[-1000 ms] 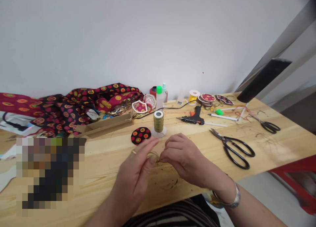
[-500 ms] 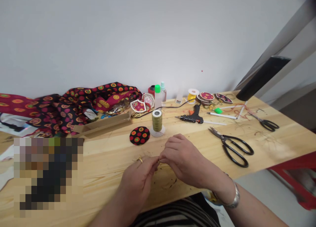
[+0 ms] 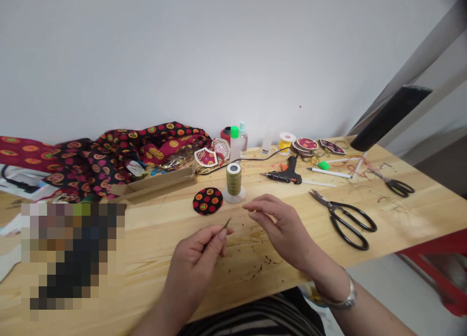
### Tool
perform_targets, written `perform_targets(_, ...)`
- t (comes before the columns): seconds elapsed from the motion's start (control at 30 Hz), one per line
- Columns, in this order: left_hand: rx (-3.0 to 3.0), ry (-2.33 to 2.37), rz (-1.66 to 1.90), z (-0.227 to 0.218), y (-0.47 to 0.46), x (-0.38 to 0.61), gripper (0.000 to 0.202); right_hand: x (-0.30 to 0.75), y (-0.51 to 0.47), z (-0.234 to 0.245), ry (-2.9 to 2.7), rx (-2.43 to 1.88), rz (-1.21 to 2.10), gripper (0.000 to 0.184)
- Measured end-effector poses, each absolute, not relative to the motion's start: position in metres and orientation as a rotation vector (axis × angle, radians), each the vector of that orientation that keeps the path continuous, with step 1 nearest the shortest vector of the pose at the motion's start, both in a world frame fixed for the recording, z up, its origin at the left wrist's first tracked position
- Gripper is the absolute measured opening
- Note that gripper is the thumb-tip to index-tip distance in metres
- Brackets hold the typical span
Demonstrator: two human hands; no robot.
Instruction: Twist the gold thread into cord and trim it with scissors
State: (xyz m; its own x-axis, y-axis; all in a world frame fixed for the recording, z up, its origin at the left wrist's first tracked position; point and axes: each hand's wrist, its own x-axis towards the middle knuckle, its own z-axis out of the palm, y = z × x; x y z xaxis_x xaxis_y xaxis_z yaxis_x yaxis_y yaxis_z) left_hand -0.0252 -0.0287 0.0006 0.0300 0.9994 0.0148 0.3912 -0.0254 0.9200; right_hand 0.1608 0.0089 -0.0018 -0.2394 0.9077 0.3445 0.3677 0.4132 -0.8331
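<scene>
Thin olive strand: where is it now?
In the head view, the thin olive strand is pinched in the left hand, below the upright olive thread spool.

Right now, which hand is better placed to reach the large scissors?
Probably the right hand: it is nearer the large scissors and looks open and empty, while the left hand pinches a thin olive strand.

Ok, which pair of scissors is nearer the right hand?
The larger scissors, lying to the right of the right hand; the smaller scissors lie farther off, beyond them and further right.
</scene>
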Motion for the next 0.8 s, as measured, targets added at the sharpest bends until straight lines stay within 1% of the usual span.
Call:
perform_targets(0.07, 1.439, 1.453, 0.993, 0.000, -0.029, -0.025, 0.018, 0.156, 0.009, -0.006, -1.790, -1.092, 0.856, 0.020)
perform_targets(0.13, 1.365, 1.432, 1.004, -0.001, -0.029, -0.026, 0.018, 0.150, 0.009, -0.008, -1.810, -1.074, 0.875, 0.021)
perform_targets(0.23, 1.225, 1.393, 1.020, -0.002, -0.029, -0.027, 0.021, 0.151, 0.010, -0.005, -1.859, -1.059, 0.780, 0.020)
perform_targets(0.3, 1.085, 1.362, 1.047, -0.003, -0.028, -0.027, 0.022, 0.165, 0.010, -0.002, -1.907, -1.138, 0.600, 0.014)
perform_targets(0.37, 0.951, 1.329, 1.085, -0.003, -0.026, -0.028, 0.022, 0.191, 0.010, -0.003, -1.989, -1.347, 0.315, 0.015)
perform_targets(0.47, 0.839, 1.279, 1.139, -0.003, -0.023, -0.031, 0.021, 0.248, 0.005, -0.016, -2.107, -1.874, -0.173, 0.019)
perform_targets(0.5, 0.816, 1.263, 1.155, -0.004, -0.022, -0.031, 0.020, 0.267, 0.002, -0.023, -2.118, -2.047, -0.254, 0.020)
perform_targets(0.57, 0.776, 1.241, 1.187, -0.006, -0.020, -0.033, 0.019, 0.299, -0.006, -0.038, -2.146, -2.255, -0.293, 0.023)
perform_targets(0.67, 0.732, 1.255, 1.239, -0.007, -0.018, -0.032, 0.017, 0.325, -0.017, -0.053, -2.136, -2.241, -0.301, 0.030)
perform_targets(0.8, 0.700, 1.270, 1.291, -0.005, -0.017, -0.031, 0.016, 0.332, -0.024, -0.059, -2.147, -2.214, -0.340, 0.032)
